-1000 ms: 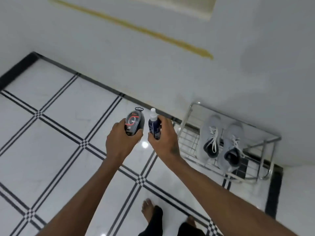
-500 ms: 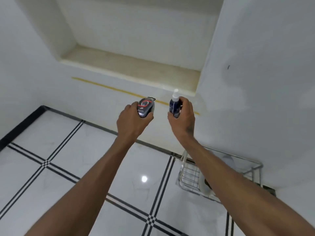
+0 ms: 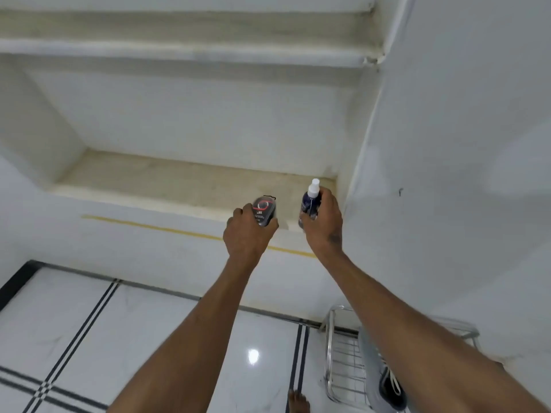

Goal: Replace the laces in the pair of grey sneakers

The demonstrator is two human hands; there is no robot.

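A white-walled room is seen from above, and most of the view is taken by a recessed wall niche (image 3: 190, 120) whose pale, slightly stained stone ledge (image 3: 167, 183) runs across the middle; a second shelf can be made out above it. Below, a glossy white tiled floor (image 3: 125, 332) with thin dark double lines is shown, and a ceiling light is mirrored in it. A chrome wire shoe rack (image 3: 343, 371) is set against the wall at the lower right, where one grey sneaker (image 3: 371, 380) with a white lace is partly seen behind the right forearm; the second sneaker cannot be made out. Both arms are stretched toward the ledge. By the left hand (image 3: 247, 234) a small oval black container with a red ring on its label (image 3: 264, 211) is gripped from below, fingers curled round it. By the right hand (image 3: 323, 222) a dark blue spray bottle with a white nozzle (image 3: 310, 201) is held upright, fingers wrapped round its body. Both items are held level with the front edge of the ledge, so it is judged that they are being set aside there, out of the way, to free the hands for the laces. The sneakers are thus judged not yet handled, and the old laces remain in place.
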